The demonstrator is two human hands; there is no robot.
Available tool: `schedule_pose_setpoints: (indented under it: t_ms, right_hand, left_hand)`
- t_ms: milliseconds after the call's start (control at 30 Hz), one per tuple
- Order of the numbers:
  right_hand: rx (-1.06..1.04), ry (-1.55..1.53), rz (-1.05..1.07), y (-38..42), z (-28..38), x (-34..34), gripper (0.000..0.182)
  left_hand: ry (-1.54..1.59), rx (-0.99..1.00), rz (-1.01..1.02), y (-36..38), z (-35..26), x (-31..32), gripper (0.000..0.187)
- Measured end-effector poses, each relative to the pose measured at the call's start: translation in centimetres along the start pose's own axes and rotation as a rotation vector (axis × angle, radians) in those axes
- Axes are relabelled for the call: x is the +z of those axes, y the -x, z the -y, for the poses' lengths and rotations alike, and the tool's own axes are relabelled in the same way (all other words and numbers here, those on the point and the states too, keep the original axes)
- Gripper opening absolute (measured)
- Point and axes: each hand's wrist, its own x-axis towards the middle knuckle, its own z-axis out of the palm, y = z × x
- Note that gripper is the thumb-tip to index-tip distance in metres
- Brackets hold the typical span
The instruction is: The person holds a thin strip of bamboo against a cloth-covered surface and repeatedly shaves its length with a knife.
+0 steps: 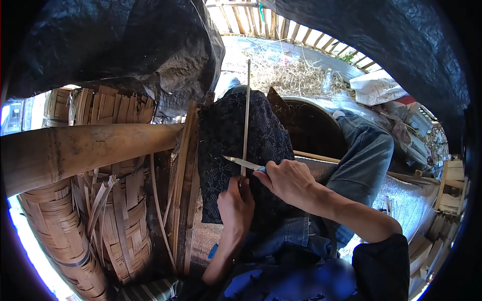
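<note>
A thin, pale strip [247, 110] stands lengthwise over a dark patterned cloth [221, 130] that lies across the lap. My left hand [236, 205] is closed on the lower end of this strip. My right hand [288, 183] grips a knife [242, 163] by its blue handle. The blade points left and crosses the strip just above my left fingers. Jeans [364, 150] show on the bent leg at the right.
Woven strip bundles [55, 220] stand at the left under a thick bamboo pole [90, 150]. Behind the cloth is a dark round container [311, 128]. Dry shavings [286, 75] and a white sack [376, 88] lie farther back; dark sheeting [115, 45] hangs overhead.
</note>
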Motion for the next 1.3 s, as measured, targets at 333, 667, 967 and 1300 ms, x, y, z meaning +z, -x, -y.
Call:
schedule_pose_setpoints:
  t_ms: [333,667,967,1300]
  right_hand:
    - [0.006,-0.076,-0.214,-4.0,-2.7,-0.3,0.039]
    - [-0.055,-0.078,-0.047,-0.4,-1.4,1.0,0.048]
    - [-0.034,-0.107,-0.118,-2.8,-1.6,2.0,0.048]
    - [-0.07,-0.211,-0.121,-4.3,-2.6,0.4,0.04]
  left_hand:
    - [0.243,-0.063,0.043,-0.1,-0.4,-0.9,0.017]
    - [0.534,-0.32,0.254,-1.3,1.3,-1.5,0.028]
    - [0.661,-0.333,0.285,-0.8,1.8,-1.4,0.027]
    - [0.871,-0.453,0.332,-1.5,2.4,-2.3,0.026]
